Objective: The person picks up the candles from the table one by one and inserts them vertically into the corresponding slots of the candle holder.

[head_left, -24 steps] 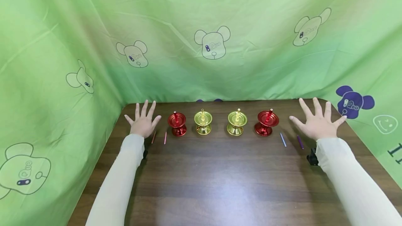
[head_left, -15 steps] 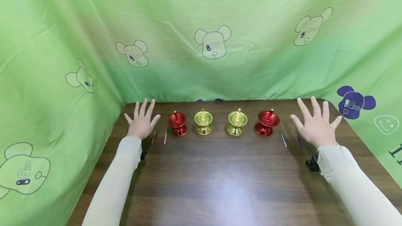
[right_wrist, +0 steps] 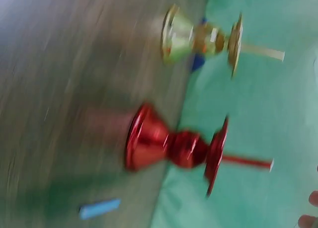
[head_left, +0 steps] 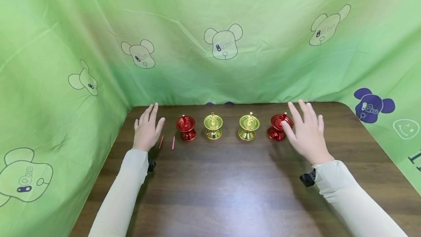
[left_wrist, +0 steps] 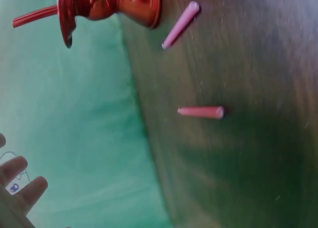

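My left hand hovers over the table's left side, fingers extended, holding nothing. Close to its right lie a thin orange-red stick and a pink stick, both candle-like. Beside them stands a shiny red candle holder with a dished top and an upright red tube. My right hand, empty with fingers spread, is above the right side, its thumb overlapping the second red candle holder in the head view. A light blue stick shows in the right wrist view; the hand hides it in the head view.
Between the red holders stand two gold candle holders, the left one and the right one, in one row. Green cloth with bear prints hangs behind and beside the brown wooden table.
My right hand has moved left, from beyond the blue and purple sticks to the right red holder, covering both sticks. My left hand has turned slightly, its fingers closer together.
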`<state>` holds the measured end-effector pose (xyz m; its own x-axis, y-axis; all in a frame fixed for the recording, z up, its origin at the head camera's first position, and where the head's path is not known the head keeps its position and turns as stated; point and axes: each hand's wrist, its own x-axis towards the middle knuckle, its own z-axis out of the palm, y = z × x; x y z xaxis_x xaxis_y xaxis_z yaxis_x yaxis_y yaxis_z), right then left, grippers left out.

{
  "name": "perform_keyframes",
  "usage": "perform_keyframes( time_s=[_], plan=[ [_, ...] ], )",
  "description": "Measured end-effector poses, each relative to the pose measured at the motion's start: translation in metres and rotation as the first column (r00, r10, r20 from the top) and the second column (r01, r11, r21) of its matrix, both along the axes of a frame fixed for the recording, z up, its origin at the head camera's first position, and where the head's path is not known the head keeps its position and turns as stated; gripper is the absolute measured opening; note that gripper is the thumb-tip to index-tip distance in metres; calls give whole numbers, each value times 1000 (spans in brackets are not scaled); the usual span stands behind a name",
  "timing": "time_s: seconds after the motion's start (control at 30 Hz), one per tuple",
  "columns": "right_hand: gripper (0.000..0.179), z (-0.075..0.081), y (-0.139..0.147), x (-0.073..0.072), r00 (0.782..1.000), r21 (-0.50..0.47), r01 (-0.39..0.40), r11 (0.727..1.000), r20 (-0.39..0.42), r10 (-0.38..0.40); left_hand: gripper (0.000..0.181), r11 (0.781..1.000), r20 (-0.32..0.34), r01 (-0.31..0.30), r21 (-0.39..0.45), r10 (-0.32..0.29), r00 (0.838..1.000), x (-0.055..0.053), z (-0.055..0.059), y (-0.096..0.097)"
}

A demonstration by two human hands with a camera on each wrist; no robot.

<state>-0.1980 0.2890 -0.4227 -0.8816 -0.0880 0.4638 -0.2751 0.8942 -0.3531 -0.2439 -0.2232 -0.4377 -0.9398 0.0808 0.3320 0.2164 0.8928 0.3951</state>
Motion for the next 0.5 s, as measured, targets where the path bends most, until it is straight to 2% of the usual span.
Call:
perform_keyframes(
  time_s=[0.1,0.23,0.37,0.5],
  plan=[
    [64,1,-20,0,997,-5,-56,998,-55,56,63,998,-22,-7,66,8,1000,3,-4,1],
    [63,0,-42,1,984,-6,-128,992,-124,126,61,985,-20,-24,168,28,999,5,-9,3],
    [64,-4,-62,-1,970,-3,-188,982,-158,185,59,955,13,-58,291,57,998,8,-10,6],
    [63,-7,-81,-2,959,9,-238,971,-155,236,59,919,85,-107,379,81,993,11,-11,8]
  ],
)
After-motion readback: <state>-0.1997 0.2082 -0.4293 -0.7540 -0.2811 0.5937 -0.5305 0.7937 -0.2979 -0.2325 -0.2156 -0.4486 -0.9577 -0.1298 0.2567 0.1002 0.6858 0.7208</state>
